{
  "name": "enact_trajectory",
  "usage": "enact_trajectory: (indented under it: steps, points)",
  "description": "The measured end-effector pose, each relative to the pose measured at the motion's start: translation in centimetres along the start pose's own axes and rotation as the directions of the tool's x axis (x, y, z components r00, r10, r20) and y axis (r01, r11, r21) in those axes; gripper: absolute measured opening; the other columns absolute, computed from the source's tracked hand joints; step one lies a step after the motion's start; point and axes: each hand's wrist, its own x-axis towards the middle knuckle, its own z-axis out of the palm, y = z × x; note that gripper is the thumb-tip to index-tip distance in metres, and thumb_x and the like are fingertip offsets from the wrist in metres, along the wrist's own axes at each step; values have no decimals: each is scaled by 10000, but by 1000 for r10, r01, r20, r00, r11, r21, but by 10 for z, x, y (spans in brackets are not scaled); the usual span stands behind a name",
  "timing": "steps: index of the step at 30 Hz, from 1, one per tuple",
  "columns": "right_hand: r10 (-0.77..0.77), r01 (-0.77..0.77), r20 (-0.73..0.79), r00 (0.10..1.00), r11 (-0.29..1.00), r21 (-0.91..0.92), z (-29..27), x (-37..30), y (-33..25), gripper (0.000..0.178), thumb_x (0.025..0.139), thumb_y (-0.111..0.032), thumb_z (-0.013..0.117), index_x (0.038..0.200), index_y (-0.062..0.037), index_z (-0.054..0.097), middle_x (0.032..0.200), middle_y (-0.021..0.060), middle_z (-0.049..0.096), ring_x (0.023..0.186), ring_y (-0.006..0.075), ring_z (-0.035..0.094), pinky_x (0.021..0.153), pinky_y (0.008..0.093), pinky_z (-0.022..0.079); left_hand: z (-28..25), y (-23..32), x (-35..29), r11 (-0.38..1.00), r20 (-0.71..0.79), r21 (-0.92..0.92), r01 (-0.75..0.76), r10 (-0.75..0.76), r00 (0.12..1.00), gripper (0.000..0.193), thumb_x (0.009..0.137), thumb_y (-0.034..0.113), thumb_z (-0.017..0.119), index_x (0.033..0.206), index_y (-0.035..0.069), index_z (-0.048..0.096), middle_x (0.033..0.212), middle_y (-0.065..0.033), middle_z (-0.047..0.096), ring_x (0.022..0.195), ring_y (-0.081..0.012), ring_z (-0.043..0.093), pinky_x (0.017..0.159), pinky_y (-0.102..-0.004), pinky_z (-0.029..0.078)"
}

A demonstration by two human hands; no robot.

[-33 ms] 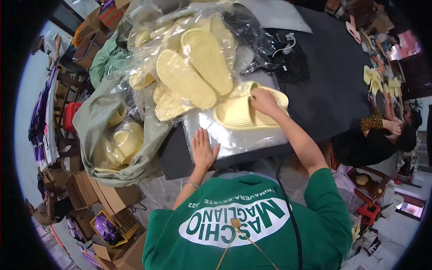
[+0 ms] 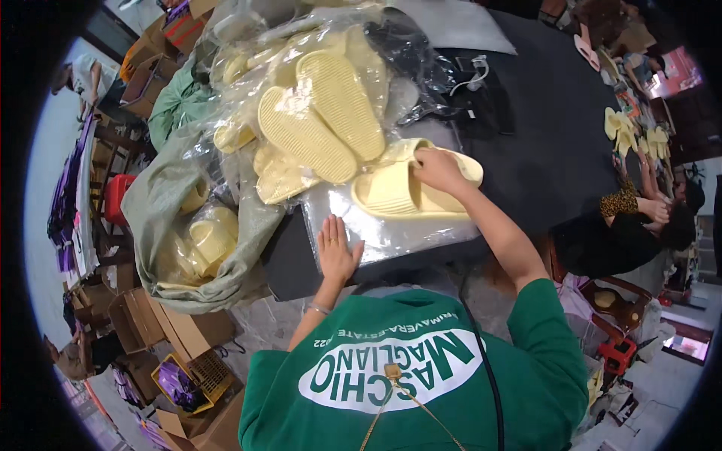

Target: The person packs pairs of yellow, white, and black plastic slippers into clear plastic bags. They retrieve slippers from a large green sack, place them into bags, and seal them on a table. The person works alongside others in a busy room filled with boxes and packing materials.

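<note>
A pair of pale yellow slide slippers (image 2: 387, 192) lies side by side on a stack of clear plastic bags (image 2: 338, 203) at the table's front. My right hand (image 2: 440, 169) comes over the pair from the right, its fingers curled down between the two slippers and gripping them; the fingertips are hidden. Flat on the left edge of the bags rests my left hand (image 2: 338, 249), fingers straight and holding nothing. Just beyond, a heap of bagged yellow slippers (image 2: 308, 135) is piled up, soles showing through the plastic.
A green woven sack (image 2: 169, 225) with more bagged slippers stands left of the black table (image 2: 553, 98). Dark bagged items (image 2: 414, 52) and a white cord (image 2: 472, 75) lie toward the back. Co-workers sit at right near more slippers (image 2: 620, 131); cardboard boxes (image 2: 188, 319) fill the left floor.
The pair of slippers under my right hand has shifted very slightly left. My left hand stays flat on the bags.
</note>
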Motion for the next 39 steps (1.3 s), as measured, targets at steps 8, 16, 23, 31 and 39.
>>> enact_trajectory:
  steps: [8, 16, 23, 31, 39]
  points:
    - [-181, 189, 180, 967, 982, -24, -94, -39, 19, 179, 732, -187, 602, 786, -18, 581, 846, 162, 621, 814, 338, 600, 710, 448, 459, 8, -2, -1, 997, -28, 58, -58, 59, 998, 782, 830, 453, 545, 1388, -30, 285, 1454, -216, 275, 1352, -362, 250, 1087, -492, 189]
    - [-312, 263, -246, 918, 941, -211, -123, -91, 35, 131, 761, -93, 577, 880, -49, 544, 897, 97, 552, 920, 280, 518, 819, 394, 403, 7, 3, 2, 995, 2, 77, -56, 56, 998, 790, 812, 444, 572, 1392, -8, 284, 1444, -197, 301, 1351, -339, 265, 1078, -487, 219]
    - [-207, 29, -568, 797, 951, -306, -177, -80, 131, 83, 760, -16, 452, 821, -41, 503, 766, 157, 520, 777, 361, 507, 702, 469, 373, 3, 9, 6, 991, 92, 128, 31, -43, 995, 779, 804, 417, 583, 1391, -5, 291, 1461, -179, 277, 1374, -323, 218, 1089, -488, 204]
    - [270, -527, -766, 584, 844, -104, -215, -91, 281, 357, 910, -176, 498, 1223, -7, 522, 1204, 170, 560, 1111, 323, 527, 936, 401, 404, -21, 15, 19, 946, 37, -212, 245, -243, 969, 620, 811, 273, 632, 1297, -22, 385, 1344, -210, 399, 1280, -355, 339, 1033, -467, 288]
    - [106, 6, -200, 974, 872, 489, -131, -78, 100, 257, 860, -132, 592, 1097, -34, 620, 1042, 122, 641, 942, 201, 615, 823, 295, 467, -142, 36, 150, 998, -650, -47, 32, -55, 758, 554, 778, 249, 718, 1186, -42, 483, 1183, -236, 519, 1126, -374, 474, 959, -426, 363]
